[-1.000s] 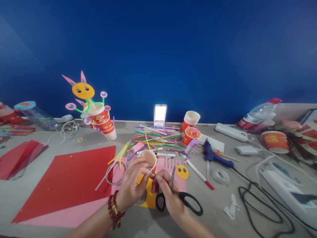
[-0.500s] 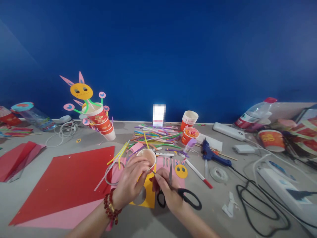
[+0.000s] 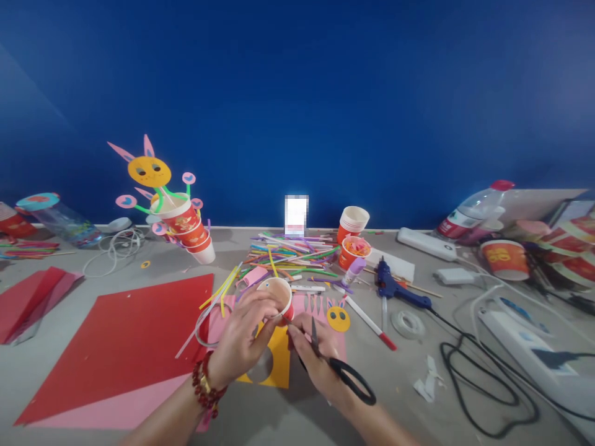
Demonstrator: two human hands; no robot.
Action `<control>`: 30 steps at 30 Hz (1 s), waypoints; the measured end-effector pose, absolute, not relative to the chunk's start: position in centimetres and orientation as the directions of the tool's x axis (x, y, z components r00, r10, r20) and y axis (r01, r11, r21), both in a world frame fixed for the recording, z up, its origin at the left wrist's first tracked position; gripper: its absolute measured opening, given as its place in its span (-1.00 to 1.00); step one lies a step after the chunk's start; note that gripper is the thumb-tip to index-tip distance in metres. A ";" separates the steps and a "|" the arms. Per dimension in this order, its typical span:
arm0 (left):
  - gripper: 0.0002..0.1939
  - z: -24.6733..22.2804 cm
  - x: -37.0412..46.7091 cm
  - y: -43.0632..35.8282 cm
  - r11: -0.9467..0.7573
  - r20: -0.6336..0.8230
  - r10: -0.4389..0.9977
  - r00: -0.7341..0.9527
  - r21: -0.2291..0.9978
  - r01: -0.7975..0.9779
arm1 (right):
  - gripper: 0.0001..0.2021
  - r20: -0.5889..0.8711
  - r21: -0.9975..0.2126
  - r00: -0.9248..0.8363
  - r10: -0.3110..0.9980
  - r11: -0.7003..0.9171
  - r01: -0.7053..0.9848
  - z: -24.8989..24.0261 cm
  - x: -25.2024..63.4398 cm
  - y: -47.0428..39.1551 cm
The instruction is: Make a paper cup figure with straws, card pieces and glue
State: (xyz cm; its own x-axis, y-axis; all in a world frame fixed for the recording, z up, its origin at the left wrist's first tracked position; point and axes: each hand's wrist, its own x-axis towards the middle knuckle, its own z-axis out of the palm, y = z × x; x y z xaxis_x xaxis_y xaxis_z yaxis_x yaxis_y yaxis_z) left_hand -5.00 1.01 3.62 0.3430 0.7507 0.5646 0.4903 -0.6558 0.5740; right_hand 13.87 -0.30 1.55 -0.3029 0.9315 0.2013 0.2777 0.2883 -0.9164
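Note:
My left hand is wrapped round a red-and-white paper cup, its open mouth tipped toward me. In my right hand is a pair of black-handled scissors, gripped with the blades spread. One blade points up beside my fingers. A thin dark tip, apparently the other blade, meets the cup near its rim; my fingers partly cover it. Under both hands lies a yellow sheet with round holes cut out, on pink paper. A yellow rabbit-face cutout rests right of my right hand.
A stacked-cup rabbit figure stands at the back left. Red paper covers the left side. Pipe cleaners, more cups and a blue glue gun lie behind. A black cord and power strip are at right.
My right hand has turned slightly, and the scissors' handles have swung, so one loop is now hidden. The cup is tilted a little differently in my left hand. The whole view shifted slightly.

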 end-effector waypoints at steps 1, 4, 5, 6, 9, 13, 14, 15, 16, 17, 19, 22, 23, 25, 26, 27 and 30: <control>-0.87 3.5 -4.9 0.9 -0.660 0.580 0.745 0.330 0.568 0.492 | -0.68 0.192 -0.921 -0.293 0.937 0.275 0.275 1.4 13.7 -0.4; -0.89 3.2 -4.5 0.6 -0.647 0.611 0.745 0.270 0.560 0.518 | -0.67 0.124 -0.974 -0.250 0.960 0.166 0.152 1.1 13.1 -0.4; -0.89 3.1 -4.4 0.4 -0.640 0.614 0.746 0.260 0.550 0.536 | -0.67 0.087 -0.991 -0.237 0.968 0.109 0.082 1.0 12.9 -0.3; -0.88 3.1 -4.3 0.3 -0.638 0.618 0.742 0.261 0.530 0.558 | -0.66 0.045 -0.999 -0.232 0.972 0.048 0.007 1.1 12.7 -0.3; -0.84 3.0 -4.2 0.0 -0.665 0.648 0.700 0.299 0.440 0.603 | -0.63 -0.061 -0.980 -0.252 0.966 -0.106 -0.169 1.3 12.1 -0.2; -0.87 2.9 -4.2 0.1 -0.667 0.630 0.715 0.303 0.484 0.567 | -0.64 -0.037 -0.983 -0.220 0.975 -0.075 -0.167 1.4 12.1 -0.3; -0.90 2.8 -4.1 0.2 -0.656 0.614 0.732 0.296 0.517 0.549 | -0.65 0.006 -0.993 -0.209 0.978 -0.019 -0.117 1.4 12.2 -0.4; -0.92 2.8 -4.1 0.2 -0.645 0.601 0.747 0.286 0.547 0.534 | -0.66 0.060 -0.998 -0.205 0.977 0.053 -0.043 1.4 12.4 -0.4; -0.93 2.8 -4.0 0.2 -0.632 0.590 0.760 0.273 0.571 0.524 | -0.67 0.121 -0.990 -0.209 0.970 0.134 0.047 1.4 12.6 -0.5; -0.93 2.8 -3.9 0.2 -0.619 0.584 0.770 0.257 0.587 0.521 | -0.68 0.185 -0.966 -0.219 0.958 0.218 0.140 1.4 12.8 -0.6; -0.92 2.9 -3.8 0.1 -0.601 0.583 0.780 0.226 0.599 0.529 | -0.70 0.293 -0.885 -0.252 0.922 0.361 0.293 1.6 13.3 -0.6; -0.90 2.9 -3.7 -0.1 -0.597 0.590 0.780 0.209 0.602 0.530 | -0.72 0.380 -0.791 -0.303 0.874 0.477 0.383 1.9 13.7 -0.6; -0.89 2.9 -3.6 -0.2 -0.601 0.593 0.778 0.207 0.607 0.520 | -0.72 0.384 -0.782 -0.316 0.867 0.488 0.388 1.9 13.7 -0.6; -0.87 2.8 -3.5 -0.2 -0.609 0.597 0.776 0.204 0.622 0.492 | -0.73 0.350 -0.809 -0.317 0.881 0.455 0.372 1.7 13.5 -0.5; -0.86 2.8 -3.5 -0.2 -0.615 0.601 0.772 0.206 0.626 0.480 | -0.73 0.308 -0.847 -0.303 0.902 0.405 0.345 1.6 13.4 -0.5; -0.85 2.7 -3.4 -0.2 -0.623 0.607 0.767 0.210 0.624 0.471 | -0.71 0.251 -0.891 -0.281 0.926 0.335 0.307 1.4 13.2 -0.4; -0.85 2.3 -3.2 -0.4 -0.636 0.615 0.759 0.214 0.631 0.444 | -0.68 0.145 -0.959 -0.235 0.961 0.195 0.206 1.2 12.9 -0.5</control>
State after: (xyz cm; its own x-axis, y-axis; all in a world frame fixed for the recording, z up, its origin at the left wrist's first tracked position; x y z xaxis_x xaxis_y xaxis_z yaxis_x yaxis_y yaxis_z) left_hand -3.20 -0.37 2.32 0.2138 0.7588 0.6152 0.4436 -0.6365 0.6309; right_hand 12.92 -0.49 1.21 -0.2349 0.9611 0.1453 0.2062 0.1954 -0.9588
